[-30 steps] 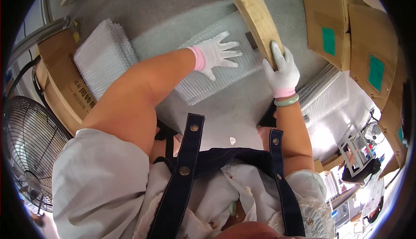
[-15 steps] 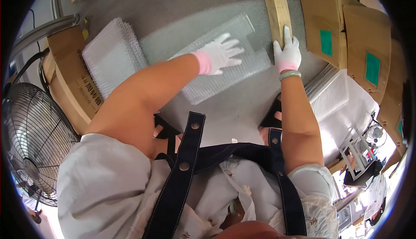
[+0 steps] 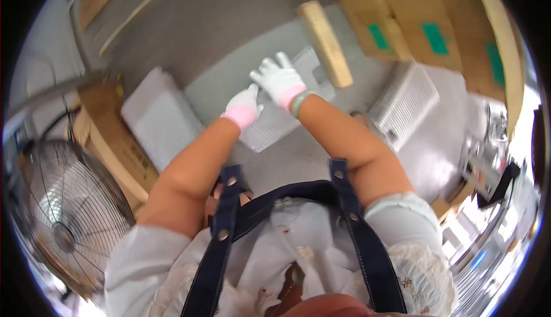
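Both my hands wear white gloves with pink cuffs. My right hand (image 3: 279, 80) is spread open over the far part of a clear bubble wrap sheet (image 3: 267, 133) on the floor. Just left of it, my left hand (image 3: 244, 108) hovers at or lies on the sheet's left edge, thumb apart from the fingers and nothing seen in it. Whether either hand presses on the wrap is hard to tell through the blur. A squared wooden block (image 3: 326, 44) lies at the sheet's far right edge, free of both hands.
A stack of bubble wrap sheets (image 3: 158, 113) lies to the left, beside a cardboard box (image 3: 117, 124) and a black floor fan (image 3: 72, 213). To the right are another bubble wrap pile (image 3: 404, 101) and cardboard boxes (image 3: 419, 21) with green patches.
My right hand has let go of the wooden block and moved left onto the bubble wrap. My left hand has drawn back leftward. The view has shifted and turned.
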